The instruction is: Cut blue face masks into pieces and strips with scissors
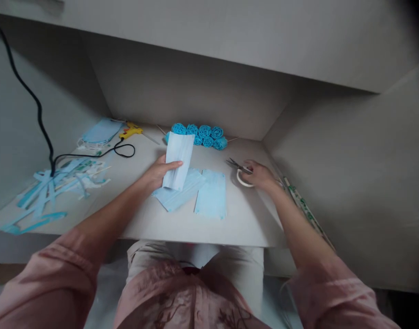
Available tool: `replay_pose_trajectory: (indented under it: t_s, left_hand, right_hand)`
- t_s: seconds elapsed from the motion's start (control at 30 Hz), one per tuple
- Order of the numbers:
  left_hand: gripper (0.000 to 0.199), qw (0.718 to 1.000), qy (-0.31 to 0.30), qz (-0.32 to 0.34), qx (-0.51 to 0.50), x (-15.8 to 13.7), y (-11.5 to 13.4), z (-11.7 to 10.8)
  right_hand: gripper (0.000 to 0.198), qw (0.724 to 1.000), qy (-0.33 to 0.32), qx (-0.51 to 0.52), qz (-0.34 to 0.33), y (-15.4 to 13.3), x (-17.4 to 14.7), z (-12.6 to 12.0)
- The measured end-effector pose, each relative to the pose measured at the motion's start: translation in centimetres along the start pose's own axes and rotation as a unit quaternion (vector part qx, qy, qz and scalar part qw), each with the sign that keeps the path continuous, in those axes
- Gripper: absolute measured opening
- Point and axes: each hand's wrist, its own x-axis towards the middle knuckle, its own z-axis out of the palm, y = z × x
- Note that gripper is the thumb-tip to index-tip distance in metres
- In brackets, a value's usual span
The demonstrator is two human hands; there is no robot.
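Note:
My left hand (158, 172) pinches a light blue face mask piece (179, 155), thumb across its front, holding it upright over the table. Below it lie two more flat mask pieces, an angled mask piece (171, 201) and a straighter mask piece (212, 194). On the right, my right hand (260, 174) has its fingers around the handles of the scissors (236, 164), whose blades point left and stand slightly apart. A white roll of tape (244, 182) lies under that hand, partly hidden. Behind the held piece are two rows of blue rolled roses (205, 131).
Cut blue and white strips (48, 192) are heaped on the left of the table (141, 224). A yellow glue gun (131, 131) with a black cord (38, 103) lies behind them, beside stacked masks (101, 131). Walls enclose the sides and back; a panel (209, 32) overhangs.

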Motion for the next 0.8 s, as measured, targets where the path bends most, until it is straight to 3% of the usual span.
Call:
replay_pose_trajectory:
  t_s: [0.07, 0.17, 0.23, 0.33, 0.43, 0.57, 0.8]
  left_hand:
    - [0.049, 1.000, 0.000, -0.009, 0.010, 0.0, -0.1, 0.0]
    - [0.044, 1.000, 0.000, -0.009, 0.023, -0.2, 0.0, 0.1]
    - [0.043, 0.999, -0.006, -0.010, 0.029, -0.3, 0.1, 0.1]
    - [0.044, 0.999, -0.023, -0.016, 0.031, -0.6, 0.3, 0.2]
    - [0.048, 0.998, -0.040, -0.014, 0.044, -0.9, 0.3, 0.3]
    - [0.051, 0.993, -0.074, -0.018, 0.086, -1.4, 0.3, 0.7]
    - [0.047, 0.985, -0.114, -0.030, 0.130, -2.0, 0.4, 1.3]
  right_hand:
    - [0.062, 0.976, 0.009, 0.216, 0.011, -0.2, -0.1, -0.9]
    - [0.066, 0.863, -0.037, 0.503, -0.041, -1.8, -1.0, -1.5]
    - [0.064, 0.799, -0.105, 0.589, -0.057, -3.7, -1.7, -1.4]
    - [0.054, 0.748, -0.141, 0.648, -0.034, -6.9, -2.5, -0.6]
    - [0.051, 0.736, -0.168, 0.656, -0.017, -9.8, -2.9, 0.2]
    - [0.049, 0.755, -0.191, 0.627, -0.007, -12.9, -3.1, 0.5]
    - [0.061, 0.769, -0.212, 0.599, -0.072, -14.6, -3.5, 1.0]
